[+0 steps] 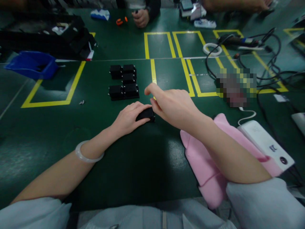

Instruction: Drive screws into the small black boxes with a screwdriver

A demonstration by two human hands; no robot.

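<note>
My left hand [127, 118] is closed around a small black block-shaped part [147, 113] lying on the green table, thumb on its near side and fingers over its far side. Just right of that part hovers my right hand [177, 103], its fingers curled in and the thumb near the index finger. Whatever the right fingers hold, if anything, is too small or hidden to make out. Beyond my hands sit several similar black parts [116, 91] in two groups, with small shiny screw-like ends on their sides. A few tiny metal pieces [82, 102] lie to the left.
A blue bin [33, 65] and dark trays [71, 38] stand at left. On the right are a pink cloth item [207, 159], a white power bank [264, 143], cables, a tape roll [212, 49] and a dark tool [234, 40]. Another person's hand [141, 18] rests across the table.
</note>
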